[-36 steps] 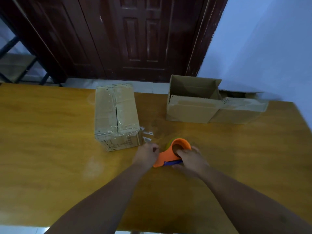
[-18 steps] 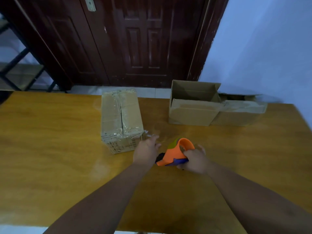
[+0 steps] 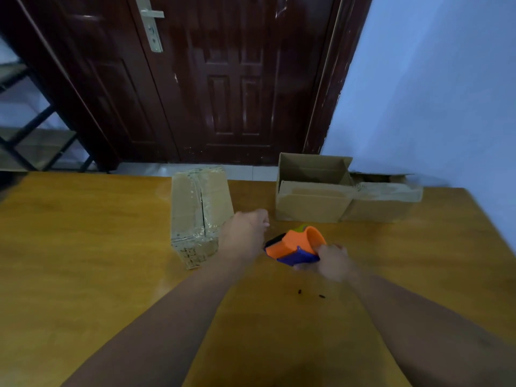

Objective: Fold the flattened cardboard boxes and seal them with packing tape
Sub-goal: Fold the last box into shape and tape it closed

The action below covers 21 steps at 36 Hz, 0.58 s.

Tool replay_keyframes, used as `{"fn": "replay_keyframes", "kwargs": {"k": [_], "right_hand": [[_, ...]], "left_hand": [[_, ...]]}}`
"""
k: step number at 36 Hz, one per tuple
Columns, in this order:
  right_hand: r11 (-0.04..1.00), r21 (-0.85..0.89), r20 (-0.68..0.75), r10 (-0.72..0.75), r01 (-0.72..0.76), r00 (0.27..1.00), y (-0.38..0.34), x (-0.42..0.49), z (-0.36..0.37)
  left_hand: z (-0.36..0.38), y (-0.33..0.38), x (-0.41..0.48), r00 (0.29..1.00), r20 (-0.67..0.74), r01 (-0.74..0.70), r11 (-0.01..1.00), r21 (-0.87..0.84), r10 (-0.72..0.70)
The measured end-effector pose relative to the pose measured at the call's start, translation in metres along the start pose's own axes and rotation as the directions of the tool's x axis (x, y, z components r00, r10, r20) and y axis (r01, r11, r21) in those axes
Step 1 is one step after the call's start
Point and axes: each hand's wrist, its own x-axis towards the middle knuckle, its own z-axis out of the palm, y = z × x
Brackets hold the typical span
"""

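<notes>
dispenser (image 3: 296, 243): it is found between the two hands, near the sealed box's right side and in front of the open box; its dark nose is pointed at the left hand.
right hand (image 3: 332, 261): its fingers are curled round the dispenser's rear, at the blue base and the edge of the orange hoop; the hand is blurred.
left hand (image 3: 245, 233): it is seen just beside the sealed box's near right corner, fingers curled inward, apart from the dispenser's nose by a small gap; whether anything is pinched cannot be told.
dispenser make: smooth plastic, an orange rounded shell over a blue base, with a green sliver shown at the top.
sealed box (image 3: 199, 210): oblong brown cardboard, its flaps closed along a centre seam, glossy clear tape wrinkled over top and near end; dark print is seen on the near face.
open box (image 3: 312, 191): plain matte cardboard with its flaps up, set at the table's far side.
second box (image 3: 382, 202): it is set touching the open box's right side, lower, with a torn-looking rim.
table (image 3: 83, 247): glossy yellow-brown wood grain; two small dark specks (image 3: 300, 291) lie near the right forearm.
door (image 3: 223, 79): dark red panelled wood, shiny and scuffed, fitted with a pale metal handle (image 3: 150, 23).
wall (image 3: 432, 93): flat pale blue.
</notes>
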Motion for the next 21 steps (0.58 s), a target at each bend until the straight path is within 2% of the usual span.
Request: {"fn": "replay_keyframes", "kwargs": {"k": [4, 8, 11, 15, 17, 19, 21], "right_hand": [[0.998, -0.027, 0.007, 0.055, -0.055, 0.998, 0.012, -0.017, -0.006], [1.000, -0.025, 0.022, 0.019, -0.019, 1.000, 0.013, -0.026, -0.003], [1.000, -0.018, -0.018, 0.005, -0.005, 1.000, 0.002, -0.025, -0.002], [0.996, 0.088, -0.119, 0.027, -0.016, 0.993, -0.005, -0.020, -0.010], [0.999, 0.052, -0.138, 0.011, -0.003, 0.990, -0.008, -0.017, -0.017], [0.999, 0.050, -0.152, 0.010, -0.002, 0.988, -0.012, -0.016, -0.022], [0.989, 0.146, -0.147, 0.004, 0.017, 0.989, -0.014, -0.015, -0.024]], "left_hand": [[-0.024, -0.008, 0.009, 0.999, -0.031, 0.036, 0.999, -0.035, -0.037], [-0.037, -0.007, 0.015, 0.998, 0.067, 0.028, 0.993, -0.116, -0.020], [-0.036, 0.001, 0.017, 0.999, 0.015, -0.034, 0.999, -0.026, 0.034], [-0.037, 0.000, 0.018, 0.990, -0.104, -0.080, 0.982, 0.172, 0.098], [-0.034, -0.004, 0.017, 0.984, -0.124, -0.090, 0.964, 0.251, 0.125], [-0.033, -0.007, 0.017, 0.978, -0.152, -0.095, 0.954, 0.283, 0.142], [-0.034, -0.013, 0.020, 0.972, -0.187, -0.091, 0.964, 0.249, 0.140]]}}
